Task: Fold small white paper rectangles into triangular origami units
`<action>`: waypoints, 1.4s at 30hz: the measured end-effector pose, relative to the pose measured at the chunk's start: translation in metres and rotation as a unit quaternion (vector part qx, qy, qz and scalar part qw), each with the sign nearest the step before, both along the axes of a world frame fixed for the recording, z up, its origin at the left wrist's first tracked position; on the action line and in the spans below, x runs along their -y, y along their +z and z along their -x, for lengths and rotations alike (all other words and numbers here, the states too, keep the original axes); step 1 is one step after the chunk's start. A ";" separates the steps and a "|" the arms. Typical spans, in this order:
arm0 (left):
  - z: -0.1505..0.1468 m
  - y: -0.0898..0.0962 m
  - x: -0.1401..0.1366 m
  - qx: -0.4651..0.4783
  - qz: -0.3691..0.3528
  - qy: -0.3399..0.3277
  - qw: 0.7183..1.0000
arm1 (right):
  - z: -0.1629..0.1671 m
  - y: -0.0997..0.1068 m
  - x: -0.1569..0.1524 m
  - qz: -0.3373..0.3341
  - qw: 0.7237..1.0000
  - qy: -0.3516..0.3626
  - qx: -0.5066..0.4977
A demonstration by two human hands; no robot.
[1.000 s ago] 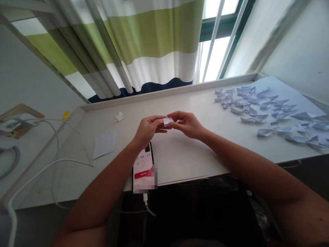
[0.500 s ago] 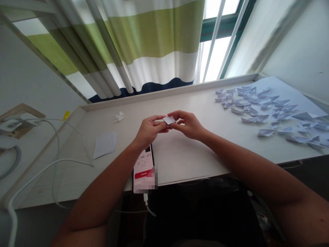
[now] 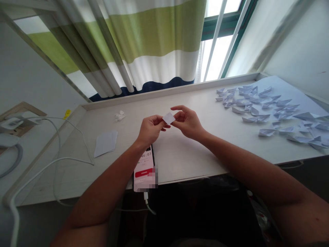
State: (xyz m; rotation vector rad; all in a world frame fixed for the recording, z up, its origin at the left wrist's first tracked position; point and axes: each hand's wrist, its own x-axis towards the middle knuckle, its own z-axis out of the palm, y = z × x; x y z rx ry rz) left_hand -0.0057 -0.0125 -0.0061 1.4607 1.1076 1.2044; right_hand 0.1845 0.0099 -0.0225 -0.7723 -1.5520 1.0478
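Note:
A small white folded paper (image 3: 169, 118), diamond-shaped from here, is held up above the table between my two hands. My left hand (image 3: 151, 128) pinches its left side between thumb and fingers. At its right corner is my right hand (image 3: 187, 121), thumb against the paper and the index finger lifted away above it. The other right fingers are curled, partly hidden behind the thumb. Below my left wrist lies a phone (image 3: 144, 171) with a lit screen showing digits, plugged into a white cable.
Many folded paper boats (image 3: 257, 118) cover the table's right side, some on a white sheet (image 3: 276, 82). A stack of paper (image 3: 105, 144) and a crumpled white scrap (image 3: 119, 116) lie on the left. White cables (image 3: 59, 161) run along the left edge from chargers (image 3: 12, 123).
The folded paper has turned to face me more, now diamond-shaped. My right index finger has lifted off its top edge. My left hand keeps its grip.

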 end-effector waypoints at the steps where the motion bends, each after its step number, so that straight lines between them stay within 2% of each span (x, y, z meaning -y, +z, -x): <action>1: 0.000 0.000 0.000 0.001 -0.001 -0.001 1.000 | 0.000 -0.001 -0.001 0.003 1.000 0.002 -0.002; 6: 0.001 0.001 0.000 0.027 0.016 0.001 1.000 | -0.002 0.001 0.001 -0.001 0.999 0.039 0.005; 9: -0.001 0.003 0.001 0.037 -0.004 0.020 0.999 | -0.005 0.005 0.003 -0.014 0.999 0.052 0.007; 13: -0.005 0.006 0.004 0.035 -0.039 0.032 0.998 | -0.005 0.008 0.003 0.043 0.996 0.068 -0.033; 15: -0.006 0.007 0.006 0.039 -0.046 0.023 0.998 | -0.004 0.008 0.002 0.058 0.996 0.064 -0.037; 17: -0.007 0.008 0.008 0.041 -0.041 0.006 0.998 | -0.003 0.007 0.002 0.044 0.997 0.053 -0.024; 23: -0.002 0.010 0.007 0.052 0.030 -0.066 0.996 | -0.006 0.008 0.002 0.020 0.999 0.037 -0.015; 31: 0.002 0.010 0.004 0.041 0.037 -0.073 0.996 | -0.007 0.002 -0.001 0.035 0.997 0.073 -0.007; 33: 0.003 0.010 0.004 0.039 0.042 -0.061 0.996 | -0.007 0.001 -0.001 0.011 0.999 0.053 0.010; 36: 0.006 0.011 0.003 0.059 0.067 -0.037 0.995 | -0.011 0.002 -0.002 -0.093 0.993 0.021 0.064; 38: 0.007 0.011 0.002 0.074 0.089 -0.033 0.993 | -0.014 0.002 -0.003 -0.156 0.982 0.034 0.101; 42: 0.009 0.012 0.001 0.088 0.099 -0.043 0.990 | -0.019 0.003 -0.005 -0.180 0.974 0.055 0.128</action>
